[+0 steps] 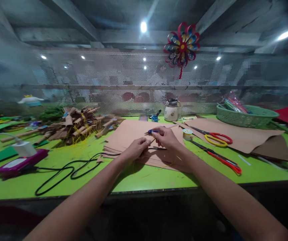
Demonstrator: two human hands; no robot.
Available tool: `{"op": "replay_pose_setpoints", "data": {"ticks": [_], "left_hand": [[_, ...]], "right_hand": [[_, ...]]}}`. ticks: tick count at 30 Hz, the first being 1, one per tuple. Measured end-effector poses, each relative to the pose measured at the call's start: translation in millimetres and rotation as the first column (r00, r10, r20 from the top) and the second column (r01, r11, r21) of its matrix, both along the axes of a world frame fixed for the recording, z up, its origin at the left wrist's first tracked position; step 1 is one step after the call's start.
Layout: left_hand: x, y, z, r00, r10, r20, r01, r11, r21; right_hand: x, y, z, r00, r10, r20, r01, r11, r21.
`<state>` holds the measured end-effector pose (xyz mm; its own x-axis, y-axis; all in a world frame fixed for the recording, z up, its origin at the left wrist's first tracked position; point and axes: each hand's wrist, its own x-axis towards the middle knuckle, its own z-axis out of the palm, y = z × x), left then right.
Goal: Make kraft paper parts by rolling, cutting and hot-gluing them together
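My left hand (140,147) and my right hand (167,137) meet over a stack of brown kraft paper (126,130) at the middle of the table. Between their pinched fingers runs a thin brown stick (153,141), which both grip; its ends are partly hidden by the fingers. A small blue tool with a dark pointed tip (150,132) shows just beyond my right fingertips; whether that hand touches it I cannot tell. Under the hands a black cord (111,154) crosses the paper. Right of my right hand sits a small yellow-and-white spool (187,134).
Red-and-yellow-handled scissors (217,139) and a red-handled cutting tool (225,160) lie to the right, before a green basket (246,117). Brown paper rolls with yellow thread (83,124) pile up at left, behind a purple power strip (22,164). A white jar (171,113) stands at the back.
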<state>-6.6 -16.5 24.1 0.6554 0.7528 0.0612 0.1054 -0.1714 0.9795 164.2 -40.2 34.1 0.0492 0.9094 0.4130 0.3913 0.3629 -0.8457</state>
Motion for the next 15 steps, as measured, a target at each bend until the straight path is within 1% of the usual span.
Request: {"op": "replay_pose_setpoints", "data": {"ticks": [3,6,11,15], "left_hand": [[-0.5,1.8,-2.2,1.000,-0.010,0.022,0.011,1.000,-0.014],[0.1,1.1,-2.0,0.999,0.017,0.029,-0.016,1.000,-0.006],[1.2,-3.3,2.9,0.999,0.030,0.015,-0.030,0.999,0.013],[0.6,-2.4,3.1,1.000,0.001,0.026,-0.001,1.000,0.009]], "right_hand": [[-2.0,-2.6,0.7,0.998,0.025,0.049,-0.025,1.000,0.004],[-4.5,-3.5,0.6,0.996,0.007,0.087,-0.009,1.000,0.021],[-6.6,-3.0,1.3,1.000,-0.007,-0.006,0.007,1.000,-0.011],[-5.6,-4.4,3.0,0.998,-0.023,-0.062,0.022,1.000,-0.018]]}}
